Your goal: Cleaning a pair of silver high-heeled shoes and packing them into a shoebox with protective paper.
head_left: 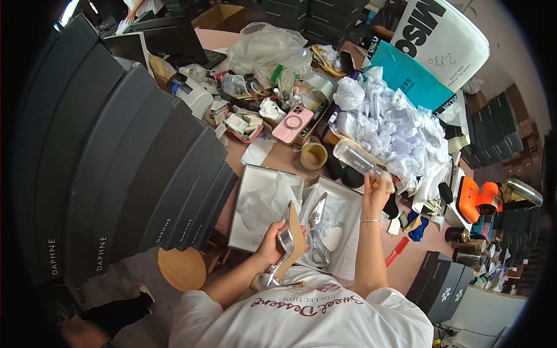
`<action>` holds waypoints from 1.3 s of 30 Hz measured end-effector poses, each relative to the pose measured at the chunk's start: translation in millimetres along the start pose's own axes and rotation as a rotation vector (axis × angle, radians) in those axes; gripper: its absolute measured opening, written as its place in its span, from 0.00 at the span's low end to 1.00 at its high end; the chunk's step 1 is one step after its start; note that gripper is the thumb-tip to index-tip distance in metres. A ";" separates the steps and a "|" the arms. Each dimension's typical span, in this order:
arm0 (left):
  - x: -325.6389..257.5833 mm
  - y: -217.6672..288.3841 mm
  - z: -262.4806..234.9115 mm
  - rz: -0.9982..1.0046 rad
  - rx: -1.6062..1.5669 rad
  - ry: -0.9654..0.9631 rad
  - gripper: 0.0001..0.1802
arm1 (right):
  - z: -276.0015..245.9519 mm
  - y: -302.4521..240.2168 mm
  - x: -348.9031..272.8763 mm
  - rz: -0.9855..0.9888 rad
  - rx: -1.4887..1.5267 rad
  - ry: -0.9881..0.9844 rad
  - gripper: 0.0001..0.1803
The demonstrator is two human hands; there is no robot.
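In my left hand (270, 242) is a silver high-heeled shoe (293, 239), its tan sole turned up and its heel pointing toward my shirt. My fingers wrap round its middle. To the right, my right hand (378, 194) grips a clear plastic bottle (355, 155) by its near end; the bottle slants up and to the left. Between my arms lies an open shoe box (355, 211) holding a second silver shoe (317, 210) among thin white paper. Left of it is another open white box part (239, 226) with crumpled tissue paper (270, 200) inside.
Tall stacks of dark shoe boxes (116, 156) rise at left. Beyond the boxes are a tape roll (314, 156), a pink phone (293, 124) and a crumpled white paper heap (389, 124). At right lie a red brush (397, 251), an orange device (478, 197) and black boxes (438, 284).
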State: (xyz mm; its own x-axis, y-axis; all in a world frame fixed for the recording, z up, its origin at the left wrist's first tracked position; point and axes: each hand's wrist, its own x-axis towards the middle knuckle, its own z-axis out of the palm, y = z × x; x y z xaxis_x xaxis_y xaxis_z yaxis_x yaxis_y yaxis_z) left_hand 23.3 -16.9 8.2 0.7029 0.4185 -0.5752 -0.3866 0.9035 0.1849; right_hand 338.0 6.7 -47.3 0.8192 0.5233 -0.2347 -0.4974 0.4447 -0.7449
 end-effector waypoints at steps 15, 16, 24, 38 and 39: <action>-7.9 3.0 -10.5 0.134 0.119 -0.046 0.35 | 113.3 21.9 -44.3 -0.982 -1.604 -0.876 0.29; -8.6 6.3 -10.4 0.120 0.104 -0.065 0.35 | 108.6 4.3 -60.5 -0.909 -1.500 -0.957 0.28; -8.5 -21.1 7.5 -0.039 0.456 -0.111 0.34 | 9.1 -53.8 -206.9 -0.615 -1.169 -1.178 0.18; -27.0 -32.8 19.4 0.003 0.469 -0.039 0.33 | 32.4 -72.5 -224.5 -0.506 -1.528 -1.074 0.12; -27.6 -35.3 18.2 -0.008 0.484 -0.086 0.35 | 34.6 -71.3 -210.8 -0.537 -1.497 -1.016 0.13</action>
State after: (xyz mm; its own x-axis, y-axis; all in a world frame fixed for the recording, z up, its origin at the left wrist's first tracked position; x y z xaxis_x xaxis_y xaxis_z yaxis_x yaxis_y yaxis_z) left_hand 28.4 -58.7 32.1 0.7596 0.3990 -0.5136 -0.0733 0.8372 0.5420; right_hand 190.9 -110.2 76.9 0.0467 0.9846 0.1683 0.8037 0.0630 -0.5917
